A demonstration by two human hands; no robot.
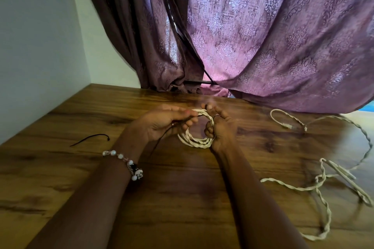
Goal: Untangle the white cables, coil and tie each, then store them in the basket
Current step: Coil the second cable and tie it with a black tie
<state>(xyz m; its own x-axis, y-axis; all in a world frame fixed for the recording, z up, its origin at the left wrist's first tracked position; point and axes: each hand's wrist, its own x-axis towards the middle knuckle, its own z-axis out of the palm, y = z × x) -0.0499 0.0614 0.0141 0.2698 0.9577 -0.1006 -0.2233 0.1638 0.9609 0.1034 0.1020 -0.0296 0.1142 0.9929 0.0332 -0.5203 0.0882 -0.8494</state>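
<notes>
A: Where's the cable rn?

B: You've got one coiled white cable held just above the bench, between both hands. Your right hand grips the coil's right side, fingers curled round the strands. Your left hand pinches the top of the coil, w/ a thin dark tie running under its fingers, I think.

A: How will it handle?

B: Looks light, soft, twisted/braided, so prob. grippy, not slick. It'll likely spring open if you ease off, so keep the loops bunched w/ the right hand. Take hold where the strands stack together, not at a connector end.

A: What's left?

B: A second white cable lies loose on the bench to your right, well apart from the coil, looped over itself in places. Another dark tie sits on the bench to your left.

A: Basket?

B: Not in view, so can't say what's in it. Only a purple curtain at the back.
</notes>
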